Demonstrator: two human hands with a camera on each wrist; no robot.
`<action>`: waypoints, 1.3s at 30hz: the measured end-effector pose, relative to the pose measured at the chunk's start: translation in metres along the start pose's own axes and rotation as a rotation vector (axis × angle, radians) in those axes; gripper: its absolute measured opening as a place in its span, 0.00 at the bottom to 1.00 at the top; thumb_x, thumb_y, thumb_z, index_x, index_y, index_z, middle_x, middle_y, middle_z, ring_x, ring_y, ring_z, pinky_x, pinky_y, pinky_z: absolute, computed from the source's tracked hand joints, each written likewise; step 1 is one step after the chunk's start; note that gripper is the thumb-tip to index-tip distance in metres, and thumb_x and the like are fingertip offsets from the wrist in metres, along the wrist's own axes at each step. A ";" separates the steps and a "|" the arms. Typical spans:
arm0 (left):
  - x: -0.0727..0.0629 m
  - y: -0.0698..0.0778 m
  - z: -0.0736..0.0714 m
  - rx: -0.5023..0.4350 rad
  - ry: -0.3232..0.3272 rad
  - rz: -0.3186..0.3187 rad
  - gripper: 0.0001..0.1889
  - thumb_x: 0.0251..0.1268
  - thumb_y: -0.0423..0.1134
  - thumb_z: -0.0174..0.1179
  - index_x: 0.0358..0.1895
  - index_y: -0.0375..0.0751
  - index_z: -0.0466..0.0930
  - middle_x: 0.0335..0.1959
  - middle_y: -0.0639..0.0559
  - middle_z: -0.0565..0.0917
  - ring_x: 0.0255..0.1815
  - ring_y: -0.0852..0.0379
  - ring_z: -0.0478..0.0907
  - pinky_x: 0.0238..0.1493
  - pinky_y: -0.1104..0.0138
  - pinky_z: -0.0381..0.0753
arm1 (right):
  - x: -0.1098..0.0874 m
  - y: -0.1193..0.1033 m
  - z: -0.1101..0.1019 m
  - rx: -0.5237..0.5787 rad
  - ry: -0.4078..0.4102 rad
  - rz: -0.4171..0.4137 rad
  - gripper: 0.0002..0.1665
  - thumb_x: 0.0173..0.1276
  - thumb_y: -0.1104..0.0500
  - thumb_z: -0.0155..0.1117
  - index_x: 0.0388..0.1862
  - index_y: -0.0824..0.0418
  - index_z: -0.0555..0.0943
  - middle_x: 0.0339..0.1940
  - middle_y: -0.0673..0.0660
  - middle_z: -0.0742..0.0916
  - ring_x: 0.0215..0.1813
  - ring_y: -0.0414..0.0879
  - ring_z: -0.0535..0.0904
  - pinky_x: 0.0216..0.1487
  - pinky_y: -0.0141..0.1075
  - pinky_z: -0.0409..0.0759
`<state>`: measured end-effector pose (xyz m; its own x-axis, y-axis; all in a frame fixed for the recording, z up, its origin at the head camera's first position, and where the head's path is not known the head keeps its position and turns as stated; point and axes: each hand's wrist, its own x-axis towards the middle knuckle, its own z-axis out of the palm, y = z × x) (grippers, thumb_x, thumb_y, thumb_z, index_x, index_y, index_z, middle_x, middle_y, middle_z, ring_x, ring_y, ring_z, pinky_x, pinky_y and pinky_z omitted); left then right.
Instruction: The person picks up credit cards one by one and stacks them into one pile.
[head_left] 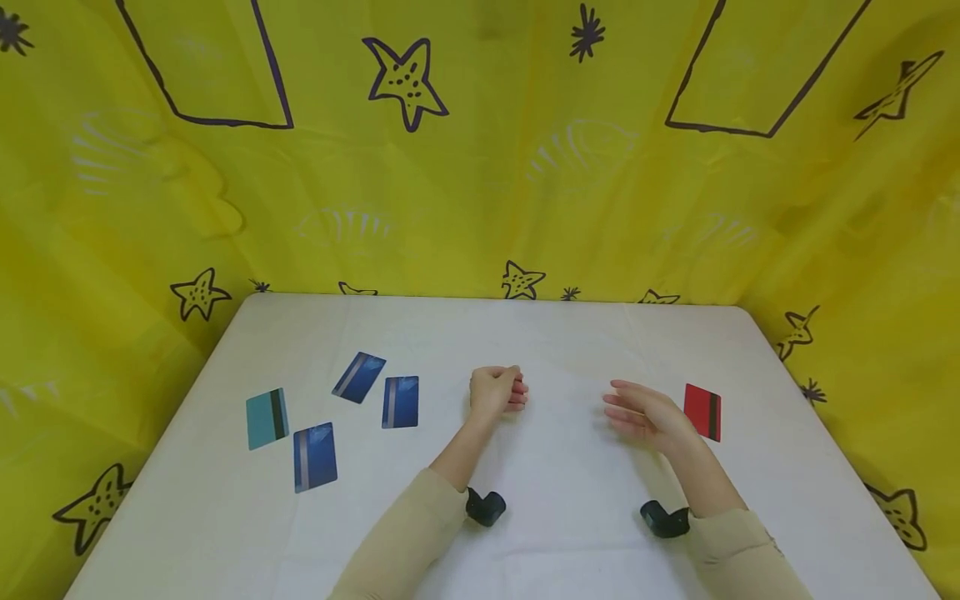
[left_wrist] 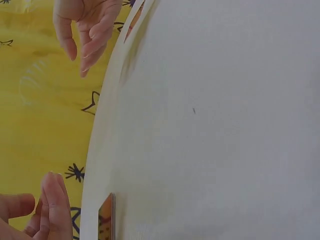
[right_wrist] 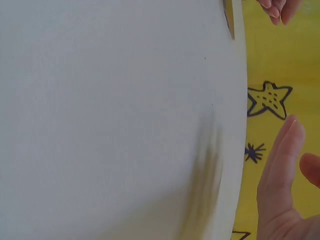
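Note:
My left hand point(head_left: 497, 390) hovers near the middle of the white table, its fingers loosely bent with nothing in them. In the left wrist view the thumb and fingers point(left_wrist: 54, 205) stand apart. To its left lies a blue card point(head_left: 401, 402) with a grey stripe. Two more blue cards, one farther back point(head_left: 359, 377) and one nearer point(head_left: 316, 457), lie beyond that, beside a teal card point(head_left: 259, 418) with a dark stripe. My right hand point(head_left: 648, 414) is held out with relaxed fingers, empty, next to a red card point(head_left: 703, 412) whose lower part it overlaps.
The white table point(head_left: 555, 533) ends at a yellow curtain point(head_left: 480, 192) printed with dark stars. A black wrist camera sits at each sleeve, left point(head_left: 486, 507) and right point(head_left: 664, 519).

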<state>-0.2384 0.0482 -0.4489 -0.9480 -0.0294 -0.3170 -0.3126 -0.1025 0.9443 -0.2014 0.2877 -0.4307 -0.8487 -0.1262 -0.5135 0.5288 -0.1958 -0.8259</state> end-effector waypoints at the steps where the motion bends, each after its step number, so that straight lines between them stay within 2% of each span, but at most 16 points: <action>1: 0.000 0.000 0.005 0.000 -0.001 -0.005 0.12 0.60 0.34 0.54 0.35 0.23 0.79 0.16 0.46 0.80 0.10 0.62 0.74 0.19 0.68 0.82 | -0.001 -0.001 -0.005 0.008 0.003 -0.001 0.35 0.71 0.55 0.50 0.70 0.66 0.52 0.35 0.47 0.84 0.40 0.41 0.83 0.48 0.35 0.80; 3: 0.000 0.000 0.015 0.009 -0.002 -0.009 0.12 0.59 0.34 0.55 0.35 0.23 0.79 0.17 0.44 0.82 0.10 0.61 0.75 0.19 0.66 0.82 | -0.004 -0.003 -0.014 0.025 0.001 -0.002 0.34 0.71 0.54 0.51 0.70 0.64 0.54 0.35 0.47 0.84 0.41 0.41 0.83 0.49 0.35 0.79; 5: 0.001 -0.001 0.024 0.017 -0.006 -0.016 0.12 0.58 0.34 0.56 0.34 0.24 0.80 0.18 0.41 0.82 0.10 0.61 0.75 0.19 0.66 0.82 | -0.007 -0.005 -0.023 0.040 -0.006 -0.005 0.28 0.71 0.53 0.50 0.66 0.60 0.61 0.36 0.47 0.84 0.41 0.41 0.83 0.49 0.35 0.79; 7: 0.002 -0.003 0.033 0.020 -0.014 -0.025 0.13 0.58 0.35 0.56 0.34 0.24 0.80 0.20 0.40 0.83 0.11 0.60 0.76 0.18 0.66 0.82 | -0.009 -0.006 -0.032 0.066 -0.009 -0.010 0.17 0.70 0.53 0.51 0.56 0.54 0.72 0.36 0.47 0.85 0.41 0.42 0.83 0.49 0.35 0.80; 9: 0.002 -0.005 0.041 0.021 -0.022 -0.033 0.13 0.57 0.35 0.57 0.34 0.24 0.80 0.20 0.39 0.83 0.11 0.59 0.76 0.18 0.65 0.82 | -0.011 -0.006 -0.040 0.095 -0.014 -0.012 0.10 0.71 0.54 0.50 0.43 0.50 0.79 0.35 0.48 0.85 0.40 0.42 0.83 0.48 0.35 0.80; 10: 0.003 -0.006 0.044 0.018 -0.025 -0.038 0.13 0.56 0.35 0.57 0.34 0.24 0.80 0.20 0.39 0.83 0.11 0.59 0.76 0.19 0.65 0.82 | -0.012 -0.006 -0.045 0.115 -0.021 -0.015 0.10 0.71 0.54 0.50 0.37 0.48 0.80 0.35 0.48 0.85 0.40 0.43 0.83 0.48 0.35 0.80; 12: 0.003 -0.008 0.052 0.015 -0.031 -0.048 0.12 0.56 0.35 0.57 0.33 0.25 0.80 0.20 0.39 0.83 0.11 0.59 0.76 0.19 0.64 0.82 | -0.014 -0.006 -0.053 0.150 -0.020 -0.017 0.13 0.71 0.55 0.50 0.31 0.47 0.82 0.34 0.49 0.85 0.39 0.43 0.83 0.47 0.35 0.80; 18: 0.004 -0.012 0.074 0.017 -0.050 -0.117 0.12 0.56 0.37 0.59 0.31 0.28 0.81 0.20 0.40 0.83 0.14 0.54 0.80 0.19 0.64 0.82 | -0.017 -0.005 -0.075 0.279 0.004 0.015 0.14 0.70 0.56 0.51 0.30 0.51 0.83 0.33 0.51 0.86 0.38 0.45 0.84 0.46 0.36 0.81; 24: 0.004 -0.015 0.097 0.010 -0.110 -0.206 0.15 0.57 0.42 0.59 0.31 0.29 0.81 0.20 0.41 0.83 0.21 0.47 0.83 0.22 0.63 0.83 | -0.021 -0.004 -0.093 0.418 0.088 0.074 0.03 0.67 0.57 0.55 0.38 0.55 0.75 0.32 0.55 0.86 0.39 0.49 0.84 0.50 0.38 0.79; 30: -0.004 -0.022 0.118 -0.032 -0.224 -0.241 0.18 0.57 0.45 0.58 0.34 0.28 0.80 0.23 0.39 0.83 0.26 0.44 0.83 0.29 0.59 0.84 | -0.027 -0.001 -0.114 0.533 0.191 0.099 0.12 0.64 0.55 0.60 0.44 0.50 0.70 0.30 0.56 0.86 0.37 0.50 0.84 0.50 0.38 0.79; 32: -0.007 -0.024 0.124 -0.046 -0.267 -0.241 0.19 0.58 0.46 0.58 0.36 0.29 0.80 0.24 0.40 0.84 0.28 0.44 0.83 0.32 0.58 0.84 | -0.029 0.000 -0.121 0.546 0.215 0.092 0.10 0.63 0.55 0.61 0.42 0.50 0.71 0.29 0.55 0.86 0.37 0.49 0.84 0.48 0.37 0.80; 35: -0.011 -0.027 0.133 -0.050 -0.323 -0.236 0.19 0.59 0.47 0.57 0.39 0.30 0.79 0.27 0.41 0.84 0.32 0.44 0.83 0.36 0.58 0.84 | -0.030 0.003 -0.131 0.545 0.208 0.080 0.03 0.64 0.56 0.60 0.36 0.52 0.77 0.28 0.55 0.86 0.36 0.48 0.84 0.46 0.38 0.81; 39: -0.016 -0.030 0.146 -0.074 -0.354 -0.254 0.20 0.59 0.48 0.57 0.42 0.31 0.79 0.32 0.42 0.84 0.36 0.45 0.83 0.40 0.56 0.83 | -0.032 0.005 -0.140 0.499 0.182 0.060 0.11 0.65 0.56 0.58 0.25 0.55 0.82 0.28 0.54 0.86 0.34 0.48 0.84 0.43 0.38 0.82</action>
<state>-0.2226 0.1970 -0.4588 -0.8080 0.3470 -0.4762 -0.5453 -0.1343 0.8274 -0.1717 0.4269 -0.4509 -0.7806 0.0104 -0.6250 0.4764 -0.6374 -0.6056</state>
